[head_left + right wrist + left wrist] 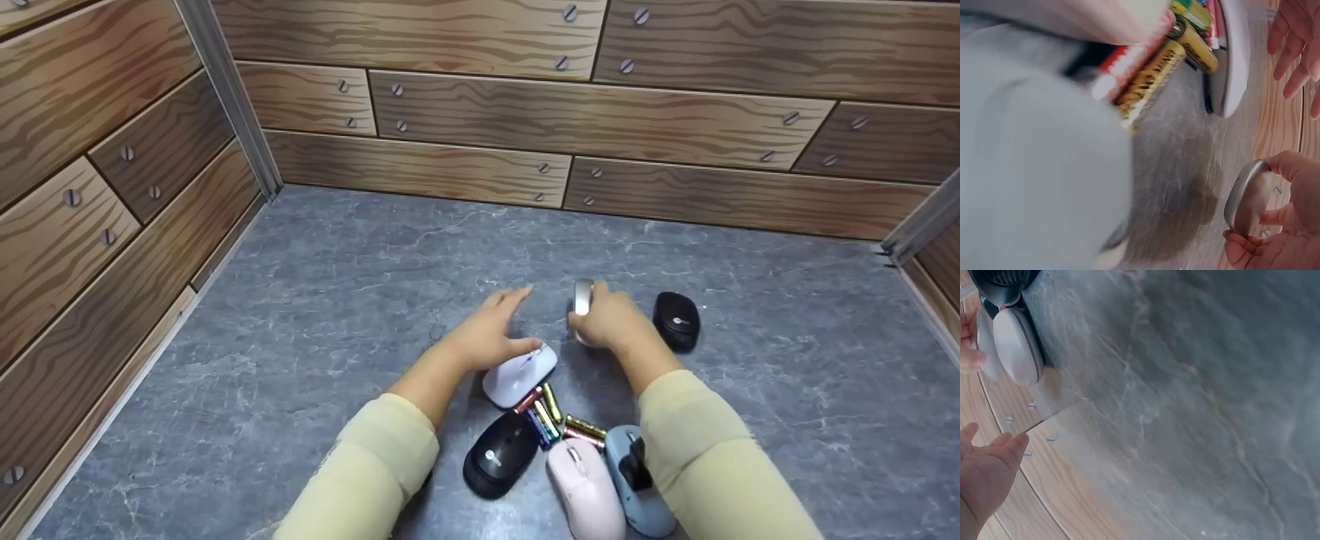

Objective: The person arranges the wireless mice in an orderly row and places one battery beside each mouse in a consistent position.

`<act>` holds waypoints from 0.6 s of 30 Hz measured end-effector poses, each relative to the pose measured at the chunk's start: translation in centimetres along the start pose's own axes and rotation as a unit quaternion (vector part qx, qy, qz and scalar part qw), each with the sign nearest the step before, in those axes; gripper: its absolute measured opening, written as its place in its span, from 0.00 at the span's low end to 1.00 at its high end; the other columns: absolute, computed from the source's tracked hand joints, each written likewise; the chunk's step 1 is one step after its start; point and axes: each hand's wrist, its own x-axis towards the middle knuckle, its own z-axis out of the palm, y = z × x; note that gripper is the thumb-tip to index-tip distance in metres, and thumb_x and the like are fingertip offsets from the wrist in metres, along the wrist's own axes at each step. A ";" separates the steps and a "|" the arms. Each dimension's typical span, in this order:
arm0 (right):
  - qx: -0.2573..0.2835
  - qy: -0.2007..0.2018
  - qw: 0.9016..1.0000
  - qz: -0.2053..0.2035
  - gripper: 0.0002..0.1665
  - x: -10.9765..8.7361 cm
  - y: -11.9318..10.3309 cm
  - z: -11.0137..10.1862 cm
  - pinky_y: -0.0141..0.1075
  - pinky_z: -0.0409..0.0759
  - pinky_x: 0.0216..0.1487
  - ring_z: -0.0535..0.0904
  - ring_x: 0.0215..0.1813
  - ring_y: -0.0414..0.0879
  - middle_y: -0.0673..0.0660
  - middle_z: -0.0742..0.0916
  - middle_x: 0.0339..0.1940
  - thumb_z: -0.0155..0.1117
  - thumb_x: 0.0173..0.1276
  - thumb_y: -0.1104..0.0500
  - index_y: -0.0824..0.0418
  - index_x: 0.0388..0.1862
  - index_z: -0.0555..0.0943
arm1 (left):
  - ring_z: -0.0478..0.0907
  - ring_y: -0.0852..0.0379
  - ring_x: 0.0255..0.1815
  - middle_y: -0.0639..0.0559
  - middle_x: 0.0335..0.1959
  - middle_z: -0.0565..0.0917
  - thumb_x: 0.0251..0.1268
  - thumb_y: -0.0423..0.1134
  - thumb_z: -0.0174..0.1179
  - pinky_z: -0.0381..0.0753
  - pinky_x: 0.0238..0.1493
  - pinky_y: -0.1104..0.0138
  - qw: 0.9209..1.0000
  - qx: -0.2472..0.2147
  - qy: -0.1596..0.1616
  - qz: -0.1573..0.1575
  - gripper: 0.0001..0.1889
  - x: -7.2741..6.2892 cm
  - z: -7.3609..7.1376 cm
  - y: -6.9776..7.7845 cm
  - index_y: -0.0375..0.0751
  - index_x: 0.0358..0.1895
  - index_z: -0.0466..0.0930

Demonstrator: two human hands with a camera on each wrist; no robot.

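My right hand (611, 322) grips a silver-edged computer mouse (583, 297), tilted on its side. In the right wrist view, thumb and fingers close round the rim of that mouse (1239, 194). My left hand (487, 334) is spread with straight fingers and holds nothing. Its thumb reaches over the end of a white mouse (517, 379); whether they touch cannot be told. The left wrist view shows this palm (988, 478) apart from the white mouse (1016, 346). To the right of my right hand lies a black mouse (676, 321).
Several coloured batteries (551, 403) lie in a cluster nearer the body. Around them are another black mouse (500, 454), a pink mouse (586, 487) and a blue-grey mouse (637, 480), partly behind the right sleeve. Wood-patterned walls (450, 105) bound the grey marbled surface (337, 262).
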 end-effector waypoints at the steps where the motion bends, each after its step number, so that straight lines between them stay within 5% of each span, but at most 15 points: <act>1: 0.003 0.002 1.000 0.004 0.46 0.3 0.0 -0.1 0.58 0.66 0.56 0.68 0.56 0.70 0.80 0.69 0.54 0.55 0.61 0.47 0.74 0.67 0.50 | 0.55 0.45 0.68 0.45 0.71 0.52 0.57 0.56 0.58 0.57 0.65 0.51 1.000 0.000 -0.001 -0.002 0.42 0.1 0.0 0.0 0.60 0.72 0.44; 18: -0.006 0.004 0.999 0.036 0.45 2.9 0.0 0.3 0.58 0.63 0.59 0.64 0.58 0.72 0.82 0.66 0.56 0.55 0.60 0.48 0.76 0.65 0.52 | 0.58 0.45 0.67 0.42 0.69 0.55 0.57 0.55 0.59 0.59 0.65 0.53 1.000 -0.005 0.006 -0.001 0.42 0.7 -0.3 -1.0 0.56 0.72 0.46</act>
